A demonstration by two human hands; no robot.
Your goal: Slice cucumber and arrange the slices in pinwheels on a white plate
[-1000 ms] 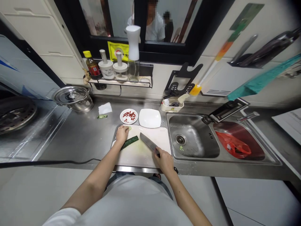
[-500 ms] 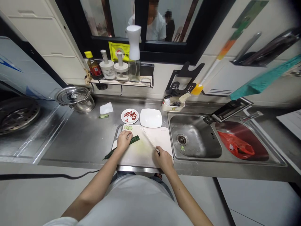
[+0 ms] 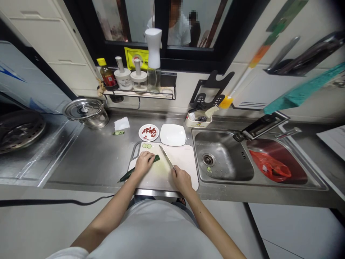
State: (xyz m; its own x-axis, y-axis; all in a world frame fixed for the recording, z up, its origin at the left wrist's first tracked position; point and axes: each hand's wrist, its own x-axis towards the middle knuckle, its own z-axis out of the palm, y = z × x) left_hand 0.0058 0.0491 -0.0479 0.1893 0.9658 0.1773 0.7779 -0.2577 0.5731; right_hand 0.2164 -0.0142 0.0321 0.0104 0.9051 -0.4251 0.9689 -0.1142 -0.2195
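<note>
A dark green cucumber (image 3: 127, 175) lies slantwise across the white cutting board (image 3: 183, 158). My left hand (image 3: 144, 163) is closed over it, and its cut end sticks out to the right of my fingers. My right hand (image 3: 183, 180) grips a knife (image 3: 167, 157) by the handle; the blade points up and to the left, a little right of the cucumber's cut end. Several pale cucumber slices (image 3: 147, 146) sit at the board's upper left corner.
Behind the board stand a plate of chopped red pieces (image 3: 149, 133) and a white square plate (image 3: 173, 135). A steel sink (image 3: 226, 158) is on the right, with a red plastic bag (image 3: 272, 169) in its second basin. A lidded pot (image 3: 87, 113) stands at left.
My right hand and the knife have shifted left, closer to the cucumber, with the blade now more upright. My left hand has slid slightly right along the cucumber.
</note>
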